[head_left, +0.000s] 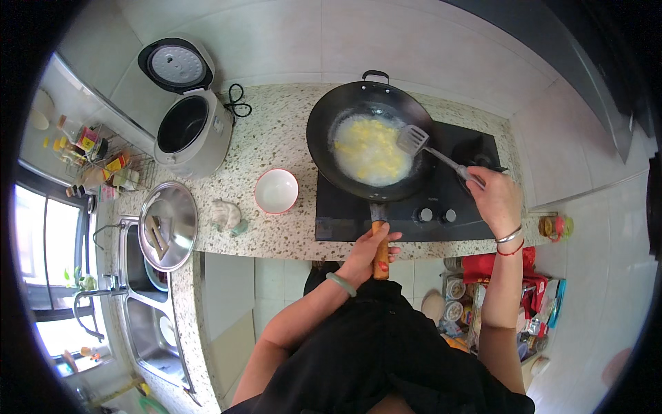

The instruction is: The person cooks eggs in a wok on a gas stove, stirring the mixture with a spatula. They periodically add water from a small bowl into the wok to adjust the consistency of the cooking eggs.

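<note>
A black wok (324,155) sits over the black glass cooktop (345,221). Pale liquid with pieces of yellow egg (370,148) fills its bottom. My left hand (365,257) is closed around the wooden wok handle (380,259), with some fingers lifted at the side. In my right hand (498,201) is the grey handle of a slotted spatula (412,140). The spatula's head rests at the right side of the wok, by the edge of the liquid. A white bowl with a red rim (276,191) stands on the counter to the left of the wok.
Left on the speckled counter (269,124) are an open rice cooker (219,141), a steel lid (181,214) and a crumpled cloth (225,214). Beyond them lie a double sink (148,331) and a wire rack of bottles (141,162). A range hood (586,62) overhangs at the upper right.
</note>
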The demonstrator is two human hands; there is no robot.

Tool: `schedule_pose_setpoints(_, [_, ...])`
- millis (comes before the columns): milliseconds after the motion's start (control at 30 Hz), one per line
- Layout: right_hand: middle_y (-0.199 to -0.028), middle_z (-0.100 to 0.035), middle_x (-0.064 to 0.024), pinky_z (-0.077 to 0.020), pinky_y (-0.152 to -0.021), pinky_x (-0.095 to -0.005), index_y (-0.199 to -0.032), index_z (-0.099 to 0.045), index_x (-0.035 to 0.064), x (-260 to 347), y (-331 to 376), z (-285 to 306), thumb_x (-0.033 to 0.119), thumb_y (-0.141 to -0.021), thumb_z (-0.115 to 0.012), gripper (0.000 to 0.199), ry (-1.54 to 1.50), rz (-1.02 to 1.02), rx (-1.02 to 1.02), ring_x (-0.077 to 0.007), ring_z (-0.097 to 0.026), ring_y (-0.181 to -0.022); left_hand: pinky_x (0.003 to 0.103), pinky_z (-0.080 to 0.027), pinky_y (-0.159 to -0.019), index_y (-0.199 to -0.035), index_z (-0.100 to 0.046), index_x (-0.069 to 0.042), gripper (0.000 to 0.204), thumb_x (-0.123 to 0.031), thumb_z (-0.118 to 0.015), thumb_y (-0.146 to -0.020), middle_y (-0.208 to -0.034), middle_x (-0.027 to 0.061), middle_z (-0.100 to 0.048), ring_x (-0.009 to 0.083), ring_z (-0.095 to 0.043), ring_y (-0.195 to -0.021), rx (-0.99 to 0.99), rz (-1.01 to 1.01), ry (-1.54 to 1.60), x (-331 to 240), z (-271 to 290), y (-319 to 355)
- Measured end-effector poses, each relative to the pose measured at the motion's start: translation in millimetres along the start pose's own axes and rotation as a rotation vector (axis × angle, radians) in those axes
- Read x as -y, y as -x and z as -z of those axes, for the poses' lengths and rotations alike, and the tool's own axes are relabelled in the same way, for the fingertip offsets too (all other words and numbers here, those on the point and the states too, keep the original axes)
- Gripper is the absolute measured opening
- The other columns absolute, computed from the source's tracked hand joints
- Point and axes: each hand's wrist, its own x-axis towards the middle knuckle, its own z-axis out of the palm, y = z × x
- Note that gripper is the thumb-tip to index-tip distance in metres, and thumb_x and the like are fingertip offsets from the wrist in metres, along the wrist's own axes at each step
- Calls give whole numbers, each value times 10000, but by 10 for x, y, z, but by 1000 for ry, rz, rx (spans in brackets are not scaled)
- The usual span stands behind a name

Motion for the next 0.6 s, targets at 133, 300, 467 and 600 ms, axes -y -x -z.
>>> schedule_pose_setpoints(133, [-796,-680,-117,-524,-610,-414,-939,-707,153,-78,-30,-52,195,-768,-699,176,73,15,-7,-327,-654,-722,301,-502,-604,-1142,-462,-85,301,-289,-574,-951,-1110,116,-634,179,-610,-759,3,0,15,14,25,-22])
schedule_pose_setpoints(300, [-784,-681,-109,-530,-620,-417,-942,-703,157,-176,-59,-360,215,-778,-692,174,77,-23,6,-324,-658,-721,303,-508,-603,-1153,-458,-85,310,-291,-573,-952,-1114,114,-634,179,-611,-759,8,-2,15,0,0,6])
schedule_pose_setpoints(467, [-827,-689,-110,-538,-657,-399,-982,-703,150,-126,-119,-684,228,-804,-668,197,-122,-83,66,-317,-664,-767,298,-501,-602,-1160,-456,-88,344,-316,-589,-940,-1091,95,-630,179,-603,-770,11,-11,-1,12,6,2])
schedule_pose_setpoints(600, [-843,-693,-107,-527,-665,-364,-994,-702,128,-31,-136,-820,208,-794,-688,216,-194,-63,58,-295,-669,-776,296,-504,-608,-1165,-456,-90,350,-320,-590,-938,-1093,90,-635,172,-605,-775,6,-13,-17,7,3,8])
